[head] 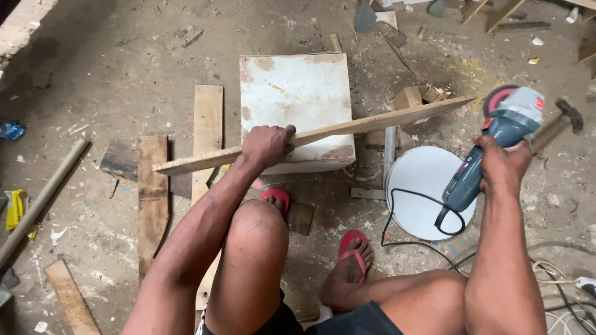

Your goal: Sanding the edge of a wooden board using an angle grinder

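Note:
My left hand grips a long thin wooden strip near its middle and holds it across the top of a white painted box. The strip runs from lower left to upper right, its far tip close to the tool. My right hand holds a blue-grey angle grinder by its body, the red disc guard pointing up and away. The grinder's black cord loops down over a white round board. My knees and feet in red sandals are below.
Wooden planks lie on the dusty floor at the left, with a long pole beyond them. A hammer rests at the right behind the grinder. Small wood blocks sit near the box. Cables lie at lower right.

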